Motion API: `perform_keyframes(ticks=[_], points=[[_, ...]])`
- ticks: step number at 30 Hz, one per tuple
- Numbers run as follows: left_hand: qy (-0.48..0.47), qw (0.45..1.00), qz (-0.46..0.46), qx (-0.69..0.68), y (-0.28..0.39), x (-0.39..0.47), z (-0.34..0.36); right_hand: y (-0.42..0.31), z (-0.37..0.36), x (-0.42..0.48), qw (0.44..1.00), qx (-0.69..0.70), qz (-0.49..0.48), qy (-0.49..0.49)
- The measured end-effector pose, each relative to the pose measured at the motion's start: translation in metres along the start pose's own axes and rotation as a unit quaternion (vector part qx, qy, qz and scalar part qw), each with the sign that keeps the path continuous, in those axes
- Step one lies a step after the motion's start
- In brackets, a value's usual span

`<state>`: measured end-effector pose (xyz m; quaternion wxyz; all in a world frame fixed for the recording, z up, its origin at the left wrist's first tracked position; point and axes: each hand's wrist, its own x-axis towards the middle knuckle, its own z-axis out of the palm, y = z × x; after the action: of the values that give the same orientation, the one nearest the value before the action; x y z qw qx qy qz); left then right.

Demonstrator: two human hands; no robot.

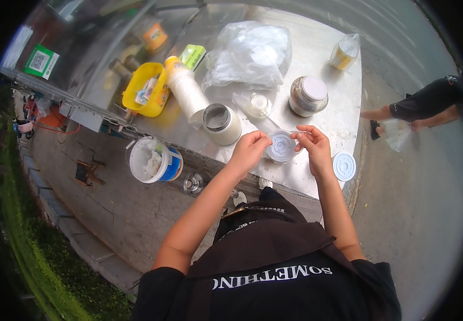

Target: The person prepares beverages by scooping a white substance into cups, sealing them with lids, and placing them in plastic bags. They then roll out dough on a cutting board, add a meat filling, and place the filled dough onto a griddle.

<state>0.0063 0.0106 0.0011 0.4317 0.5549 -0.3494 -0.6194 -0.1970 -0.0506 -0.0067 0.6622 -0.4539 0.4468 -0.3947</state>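
Both my hands are at a lidded plastic cup over the front of the metal table. My left hand pinches thin clear plastic at the cup's left side. My right hand has thumb and forefinger at its right side, with the other fingers raised; thin clear film seems to run between the hands. Just left stands an open white jar. Behind the cup are a small white-topped container and a glass jar with a pale lid. A stack of pale lids stands right of my right hand.
A clear plastic bag of white items, a sleeve of white cups or lids, a yellow basket and a bagged cup stand farther back. A white bucket is below the table's left edge. Another person stands at the right.
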Motion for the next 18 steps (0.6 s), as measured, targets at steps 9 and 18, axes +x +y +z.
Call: perform_keyframes(ticks=[9,18], points=[[-0.076,0.996,0.018,-0.036,0.025,-0.013,0.008,-0.041,0.021,-0.005,0.996,-0.063,-0.054,-0.034],[-0.017,0.995,0.047,0.088,0.0,-0.019,0.006,-0.067,0.037,0.044,0.846,-0.517,-0.115,-0.065]])
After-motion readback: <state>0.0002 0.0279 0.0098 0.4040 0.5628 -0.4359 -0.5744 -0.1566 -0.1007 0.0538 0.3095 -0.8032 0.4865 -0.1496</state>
